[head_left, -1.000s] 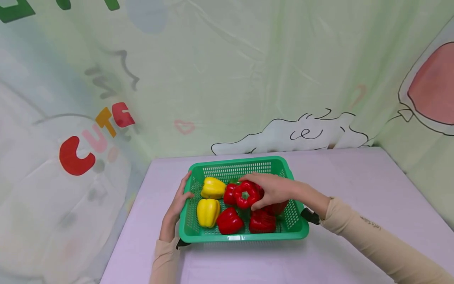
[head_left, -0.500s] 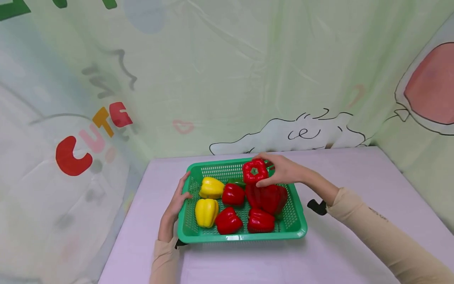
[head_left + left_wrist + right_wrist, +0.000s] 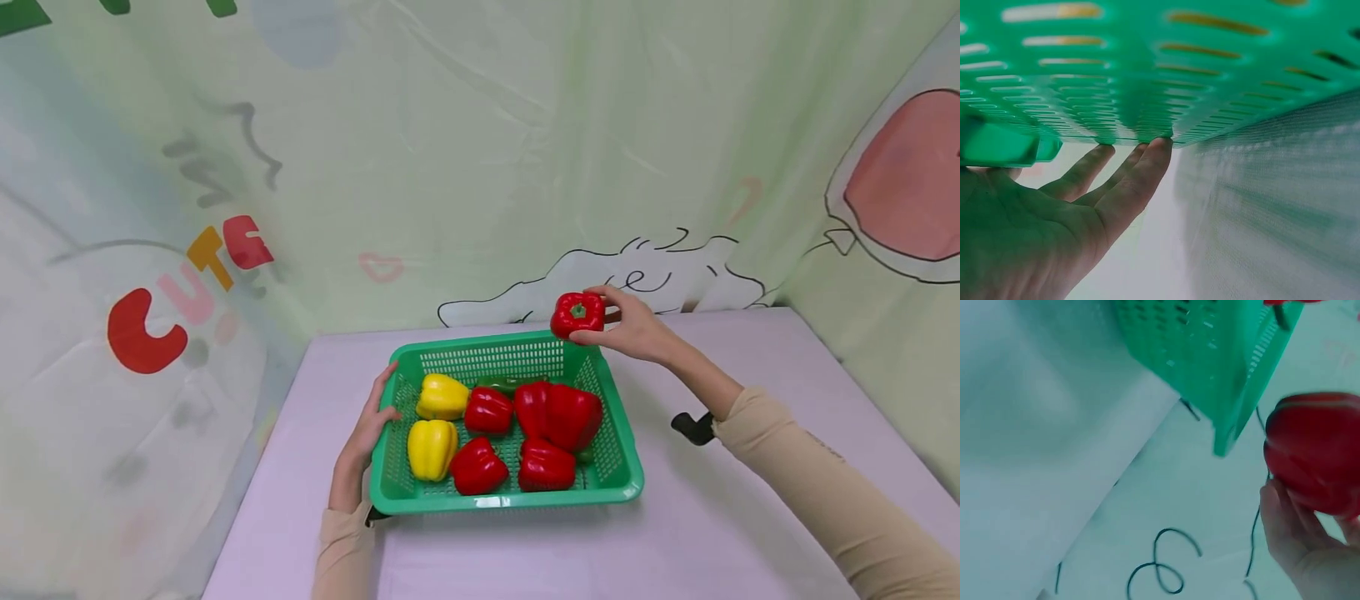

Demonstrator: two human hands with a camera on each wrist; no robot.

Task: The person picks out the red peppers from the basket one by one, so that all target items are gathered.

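Observation:
My right hand (image 3: 633,327) grips a red bell pepper (image 3: 577,315) with its stem end facing me, held above the back right corner of a green plastic basket (image 3: 510,502). In the right wrist view, fingertips and thumb press the same red bell pepper (image 3: 1319,450), clear of the basket wall. My left hand (image 3: 367,429) holds the basket's left side, its thumb over the rim; the left wrist view has fingers (image 3: 1138,181) touching the outside wall. Two yellow bell peppers (image 3: 432,450) lie at the basket's left. Several red bell peppers (image 3: 547,465) fill the middle and right.
A long dark green vegetable (image 3: 506,385) lies partly hidden at the basket's back. The basket stands on a pale lilac table (image 3: 712,517). A printed curtain (image 3: 480,167) hangs behind the table. A black wrist mount (image 3: 692,427) shows at my right sleeve.
My right hand has lifted the red bell pepper out of the basket, up and toward the back right. The left hand stays on the basket's side.

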